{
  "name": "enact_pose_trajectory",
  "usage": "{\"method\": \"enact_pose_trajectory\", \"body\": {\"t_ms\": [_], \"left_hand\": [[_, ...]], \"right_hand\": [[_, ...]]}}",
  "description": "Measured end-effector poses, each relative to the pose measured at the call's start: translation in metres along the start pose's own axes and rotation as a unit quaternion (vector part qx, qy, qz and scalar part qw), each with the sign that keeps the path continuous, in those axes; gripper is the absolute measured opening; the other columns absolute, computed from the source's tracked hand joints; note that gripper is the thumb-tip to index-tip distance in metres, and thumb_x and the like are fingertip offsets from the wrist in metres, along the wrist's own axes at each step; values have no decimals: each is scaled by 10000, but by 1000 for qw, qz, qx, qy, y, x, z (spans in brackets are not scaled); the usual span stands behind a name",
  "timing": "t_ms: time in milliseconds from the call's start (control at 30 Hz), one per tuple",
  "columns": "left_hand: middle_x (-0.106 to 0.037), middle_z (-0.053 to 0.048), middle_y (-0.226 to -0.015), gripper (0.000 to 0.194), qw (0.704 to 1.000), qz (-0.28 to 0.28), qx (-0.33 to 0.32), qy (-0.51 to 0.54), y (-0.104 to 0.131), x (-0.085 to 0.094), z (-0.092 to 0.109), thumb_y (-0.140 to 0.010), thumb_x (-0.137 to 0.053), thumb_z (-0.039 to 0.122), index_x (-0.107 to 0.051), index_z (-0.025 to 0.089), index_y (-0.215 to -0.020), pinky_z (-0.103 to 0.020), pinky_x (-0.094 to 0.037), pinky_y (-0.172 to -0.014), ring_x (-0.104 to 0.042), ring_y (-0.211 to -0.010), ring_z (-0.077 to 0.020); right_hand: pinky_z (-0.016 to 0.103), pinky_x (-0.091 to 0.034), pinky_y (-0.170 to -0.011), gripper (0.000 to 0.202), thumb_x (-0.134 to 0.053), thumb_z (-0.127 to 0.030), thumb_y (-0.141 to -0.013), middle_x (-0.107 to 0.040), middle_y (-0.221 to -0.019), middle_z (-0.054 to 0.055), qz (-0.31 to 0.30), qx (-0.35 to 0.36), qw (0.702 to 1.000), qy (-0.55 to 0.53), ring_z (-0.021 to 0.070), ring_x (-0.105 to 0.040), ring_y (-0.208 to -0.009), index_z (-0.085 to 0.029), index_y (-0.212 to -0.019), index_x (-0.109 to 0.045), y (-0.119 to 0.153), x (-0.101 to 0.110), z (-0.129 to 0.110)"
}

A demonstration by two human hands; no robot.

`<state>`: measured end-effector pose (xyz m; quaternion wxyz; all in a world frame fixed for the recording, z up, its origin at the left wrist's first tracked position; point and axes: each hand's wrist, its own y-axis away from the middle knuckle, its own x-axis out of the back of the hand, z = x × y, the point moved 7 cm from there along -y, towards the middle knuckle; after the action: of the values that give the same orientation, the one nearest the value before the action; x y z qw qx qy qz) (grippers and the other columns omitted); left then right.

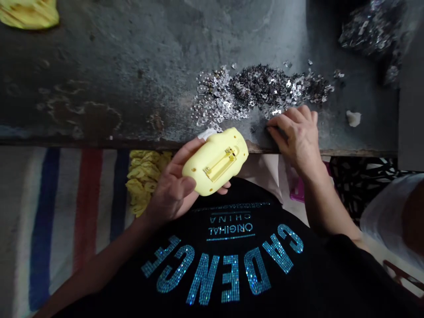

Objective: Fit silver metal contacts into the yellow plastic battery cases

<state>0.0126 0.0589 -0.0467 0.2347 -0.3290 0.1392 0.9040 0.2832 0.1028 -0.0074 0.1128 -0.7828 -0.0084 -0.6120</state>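
Note:
A pale yellow plastic toy shell (pixel 197 172) with an uncovered battery compartment rests tilted in my left hand (pixel 174 190), just in front of the table edge. Metal contacts show at both ends of the compartment. Something white (pixel 207 133) shows at a fingertip of that hand. My right hand (pixel 296 132) is at the table's front edge, its thumb and index finger pinched together; what lies between them, if anything, is too small to make out. Right beyond its fingers spreads a pile of small battery contacts, flat metal plates (pixel 215 95) on the left and dark springs (pixel 258 84) on the right.
The dark metal table (pixel 149 66) holds a bag of more metal parts (pixel 371 28), a small white lump (pixel 353 118) and a yellow piece (pixel 29 13). Several yellow pieces (pixel 142 176) lie below the edge, near striped cloth (pixel 86 198). Another person's leg (pixel 414 216) is at right.

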Motion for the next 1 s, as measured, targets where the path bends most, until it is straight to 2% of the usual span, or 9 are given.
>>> {"method": "enact_pose_trajectory", "body": {"t_ms": [100,233,300,400,567,667,800,900,1000], "left_hand": [[-792,-104,-1570,595,1000,2,2,-4,2,0,-1,-1037,-813,411,-700,325,-1615,-404,-795,-775,-899,-1075,-329],[-828,-90,-1491,560,1000,-11,-2,21,2,-2,1,-1047,-796,359,-719,317,-1600,-407,-800,-796,-904,-1040,-300],[-833,-75,-1489,547,1000,-7,-4,24,1,-1,1,-1036,-810,352,-740,335,-1578,-405,-803,-793,-910,-1007,-289],[-841,-64,-1473,540,1000,-4,-8,26,-1,0,1,-1027,-821,367,-753,346,-1563,-387,-802,-791,-913,-994,-282],[-838,-93,-1473,596,1000,1,-6,19,-2,-1,0,-1023,-834,408,-710,323,-1599,-382,-798,-772,-910,-995,-294],[-827,-87,-1494,583,1000,1,-10,19,-1,-3,2,-1027,-828,394,-718,327,-1595,-381,-800,-789,-910,-1020,-293],[-848,-86,-1454,584,999,-2,-5,31,0,-3,2,-1023,-835,374,-730,322,-1595,-380,-801,-792,-916,-982,-287],[-852,-82,-1454,575,999,-9,-1,41,-1,-4,0,-1030,-823,369,-725,319,-1595,-377,-798,-795,-919,-992,-290],[-845,-69,-1475,550,999,-9,4,42,-3,-5,-2,-1041,-797,361,-718,323,-1584,-374,-797,-789,-919,-999,-282]], "right_hand": [[621,-500,-1045,176,-608,-369,-1156,-742,-1118,107,-16,13,1000,16,388,-638,-1186,-306,-1126,-770,-16,2,1],[568,-519,-984,239,-550,-382,-1188,-775,-1082,111,77,12,997,-6,346,-662,-1104,-317,-1220,-778,-12,20,9],[550,-520,-944,224,-570,-398,-1181,-785,-1057,108,102,8,995,-9,336,-669,-1076,-315,-1197,-777,-3,23,11],[559,-523,-934,168,-636,-416,-1144,-769,-1045,82,88,8,996,9,343,-676,-1073,-311,-1155,-766,5,15,5],[601,-510,-1012,158,-684,-430,-1108,-740,-1073,89,65,5,998,26,365,-651,-1125,-296,-1109,-767,-3,-1,-5],[579,-509,-1013,169,-653,-393,-1117,-729,-1026,77,46,10,999,3,346,-645,-1102,-295,-1077,-785,-4,-2,-4],[530,-511,-963,210,-625,-362,-1130,-754,-1008,68,24,20,999,-34,320,-663,-1054,-296,-1140,-824,6,1,0],[534,-512,-967,205,-666,-365,-1111,-784,-1071,74,36,13,999,-37,328,-675,-1071,-302,-1222,-827,12,1,5],[547,-516,-988,165,-693,-368,-1097,-799,-1078,69,48,1,998,-40,337,-686,-1089,-298,-1152,-832,13,-1,7]]}}
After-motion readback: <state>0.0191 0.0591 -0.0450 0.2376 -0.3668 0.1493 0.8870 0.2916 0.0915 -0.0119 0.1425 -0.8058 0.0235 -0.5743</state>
